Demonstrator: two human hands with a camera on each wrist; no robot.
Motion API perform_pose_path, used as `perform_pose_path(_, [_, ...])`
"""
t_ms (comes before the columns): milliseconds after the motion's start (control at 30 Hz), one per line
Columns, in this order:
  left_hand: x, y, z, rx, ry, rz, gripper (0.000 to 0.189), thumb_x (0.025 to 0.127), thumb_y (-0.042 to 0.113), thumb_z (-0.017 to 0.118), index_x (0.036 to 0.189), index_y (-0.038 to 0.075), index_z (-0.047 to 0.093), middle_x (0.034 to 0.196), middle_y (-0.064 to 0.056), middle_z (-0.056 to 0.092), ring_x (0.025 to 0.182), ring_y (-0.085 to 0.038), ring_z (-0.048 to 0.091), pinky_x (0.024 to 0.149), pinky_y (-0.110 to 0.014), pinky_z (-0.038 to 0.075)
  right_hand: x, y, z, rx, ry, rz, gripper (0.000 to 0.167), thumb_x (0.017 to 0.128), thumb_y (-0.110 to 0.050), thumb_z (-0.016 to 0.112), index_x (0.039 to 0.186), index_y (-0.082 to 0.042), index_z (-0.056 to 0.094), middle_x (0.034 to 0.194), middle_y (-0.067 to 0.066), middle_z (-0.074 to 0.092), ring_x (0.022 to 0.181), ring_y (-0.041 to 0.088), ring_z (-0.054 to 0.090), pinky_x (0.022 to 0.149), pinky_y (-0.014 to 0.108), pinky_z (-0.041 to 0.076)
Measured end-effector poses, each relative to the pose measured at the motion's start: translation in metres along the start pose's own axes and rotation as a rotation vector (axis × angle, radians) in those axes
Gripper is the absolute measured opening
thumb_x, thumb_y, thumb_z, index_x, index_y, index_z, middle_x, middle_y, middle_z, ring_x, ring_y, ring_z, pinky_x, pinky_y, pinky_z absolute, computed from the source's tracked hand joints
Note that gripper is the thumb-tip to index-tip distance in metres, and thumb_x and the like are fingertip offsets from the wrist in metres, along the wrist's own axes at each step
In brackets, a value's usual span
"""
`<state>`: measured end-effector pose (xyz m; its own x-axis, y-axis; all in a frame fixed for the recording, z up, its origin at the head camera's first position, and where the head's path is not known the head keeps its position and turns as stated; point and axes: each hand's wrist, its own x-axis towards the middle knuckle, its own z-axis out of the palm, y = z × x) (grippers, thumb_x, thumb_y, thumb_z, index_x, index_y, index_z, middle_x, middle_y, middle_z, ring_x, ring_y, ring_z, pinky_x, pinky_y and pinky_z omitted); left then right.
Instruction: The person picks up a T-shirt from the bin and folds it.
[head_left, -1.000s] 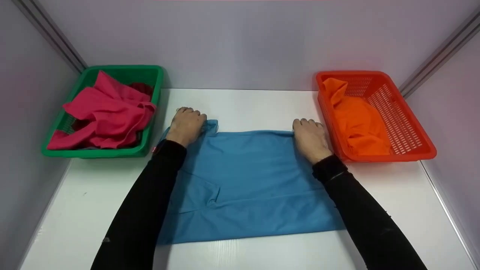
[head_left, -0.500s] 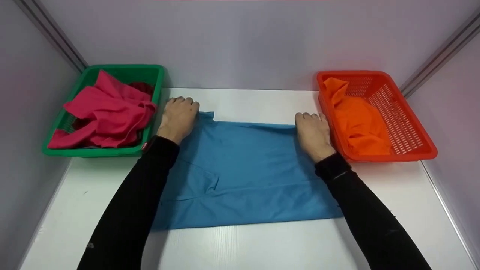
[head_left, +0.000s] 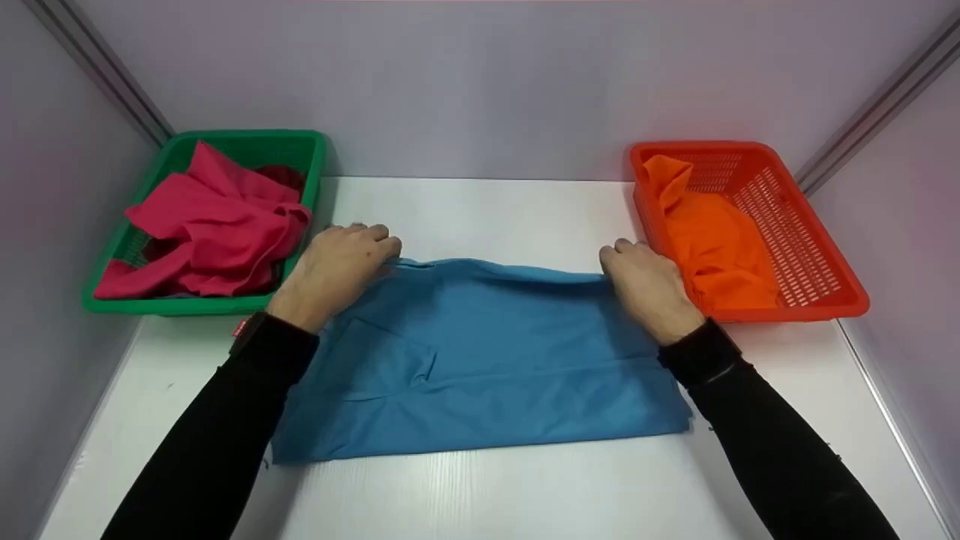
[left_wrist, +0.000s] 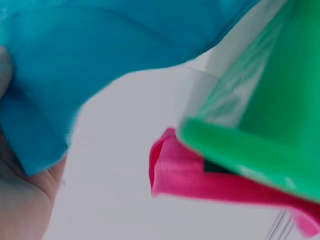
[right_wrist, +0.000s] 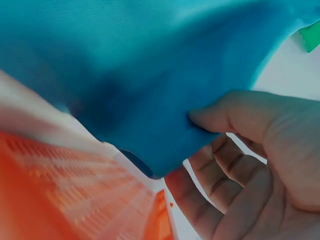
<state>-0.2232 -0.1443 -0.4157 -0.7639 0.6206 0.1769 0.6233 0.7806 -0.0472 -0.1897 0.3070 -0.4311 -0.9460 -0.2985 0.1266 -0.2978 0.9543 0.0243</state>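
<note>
A blue cloth (head_left: 487,360) is spread on the white table between my arms, with a few creases and its front edge fairly straight. At its far left corner my left hand (head_left: 337,270) holds the fabric; in the left wrist view the cloth (left_wrist: 100,55) passes between thumb and palm. My right hand (head_left: 649,289) pinches the far right corner, the thumb (right_wrist: 220,117) lying on top of the fabric in the right wrist view and the other fingers curled below. Between the hands the far edge bows up slightly.
A green basket (head_left: 184,306) stands at the back left, a pink cloth (head_left: 217,225) draped in it over darker fabric. At the back right, close by my right hand, is a red-orange basket (head_left: 825,240) with an orange cloth (head_left: 720,247) inside. Pale wall panels (head_left: 480,90) enclose the table.
The cloth first slid away from me; then both hands came back a little. My left hand has moved left and my right slightly right, and the far edge now bows.
</note>
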Motion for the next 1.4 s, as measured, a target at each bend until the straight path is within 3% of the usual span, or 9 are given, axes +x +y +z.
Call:
perform_pose_path(300, [-0.05, 0.009, -0.02, -0.115, -0.077, 0.065, 0.024, 0.101, 0.015, 0.093, 0.124, 0.011, 0.084, 0.111, -0.011, 0.083, 0.097, -0.029, 0.085, 0.088, -0.05, 0.076, -0.025, 0.003, -0.011, -0.016, -0.012, -0.073, 0.009, 0.106, 0.01, 0.072, 0.109, 0.003, 0.075, 0.094, 0.023, 0.069, 0.086, 0.043, 0.07, 0.072, 0.06, 0.073])
perform_pose_path(600, [-0.083, 0.025, -0.013, -0.17, -0.193, 0.158, 0.02, 0.094, 0.018, 0.1, 0.108, 0.019, 0.085, 0.094, -0.001, 0.078, 0.083, -0.015, 0.077, 0.079, -0.04, 0.073, -0.051, -0.004, -0.015, -0.027, -0.115, -0.17, 0.015, 0.099, 0.012, 0.078, 0.102, -0.002, 0.076, 0.086, 0.015, 0.068, 0.073, 0.033, 0.065, 0.063, 0.05, 0.069])
perform_pose_path(733, [-0.09, 0.033, -0.004, -0.185, -0.221, 0.196, 0.017, 0.094, 0.021, 0.1, 0.1, 0.021, 0.084, 0.087, 0.004, 0.073, 0.077, -0.009, 0.067, 0.071, -0.032, 0.065, -0.063, -0.005, -0.012, -0.011, -0.171, -0.192, 0.023, 0.097, 0.012, 0.08, 0.091, -0.007, 0.07, 0.078, 0.008, 0.058, 0.069, 0.025, 0.058, 0.062, 0.042, 0.063])
perform_pose_path(833, [-0.093, 0.038, 0.002, -0.269, -0.299, 0.195, 0.015, 0.096, 0.027, 0.1, 0.099, 0.022, 0.086, 0.082, 0.008, 0.071, 0.074, -0.005, 0.059, 0.066, -0.027, 0.055, -0.067, -0.005, -0.012, 0.019, -0.261, -0.188, 0.024, 0.097, 0.012, 0.079, 0.088, -0.009, 0.071, 0.075, 0.004, 0.052, 0.069, 0.022, 0.055, 0.062, 0.036, 0.056])
perform_pose_path(967, [-0.091, 0.04, 0.005, -0.431, -0.437, 0.122, 0.026, 0.103, 0.047, 0.092, 0.099, 0.021, 0.087, 0.077, 0.011, 0.069, 0.073, -0.002, 0.056, 0.066, -0.026, 0.05, -0.067, -0.004, -0.016, 0.113, -0.454, -0.114, 0.012, 0.101, -0.008, 0.09, 0.096, -0.011, 0.079, 0.076, 0.002, 0.058, 0.072, 0.021, 0.056, 0.065, 0.033, 0.053])
perform_pose_path(1033, [-0.088, 0.041, 0.006, -0.473, -0.458, 0.072, 0.031, 0.108, 0.052, 0.085, 0.1, 0.021, 0.087, 0.075, 0.008, 0.068, 0.073, -0.004, 0.058, 0.066, -0.028, 0.051, -0.065, -0.005, -0.017, 0.137, -0.495, -0.083, 0.018, 0.102, -0.022, 0.093, 0.1, -0.011, 0.079, 0.078, 0.002, 0.062, 0.073, 0.02, 0.058, 0.067, 0.034, 0.054])
perform_pose_path(1167, [-0.084, 0.042, 0.01, -0.377, -0.307, 0.037, 0.029, 0.114, 0.043, 0.078, 0.117, 0.016, 0.086, 0.098, 0.0, 0.079, 0.089, -0.016, 0.074, 0.08, -0.04, 0.067, -0.06, -0.011, -0.013, 0.124, -0.405, -0.118, 0.027, 0.105, -0.03, 0.091, 0.117, -0.01, 0.078, 0.095, 0.007, 0.076, 0.084, 0.023, 0.068, 0.081, 0.044, 0.07])
perform_pose_path(1267, [-0.081, 0.046, 0.016, -0.276, -0.196, 0.011, 0.036, 0.115, 0.037, 0.078, 0.137, 0.008, 0.079, 0.13, -0.012, 0.081, 0.117, -0.032, 0.081, 0.102, -0.052, 0.071, -0.058, -0.017, -0.003, 0.144, -0.343, -0.193, 0.045, 0.106, -0.031, 0.091, 0.144, -0.012, 0.076, 0.134, 0.012, 0.083, 0.116, 0.031, 0.079, 0.109, 0.055, 0.071])
perform_pose_path(1400, [-0.081, 0.055, 0.021, -0.276, -0.294, -0.087, 0.065, 0.116, 0.041, 0.076, 0.164, 0.0, 0.062, 0.167, -0.025, 0.066, 0.151, -0.051, 0.068, 0.123, -0.065, 0.06, -0.057, -0.021, 0.014, 0.231, -0.431, -0.296, 0.078, 0.107, -0.036, 0.089, 0.176, -0.02, 0.056, 0.183, 0.012, 0.056, 0.17, 0.043, 0.053, 0.135, 0.069, 0.047])
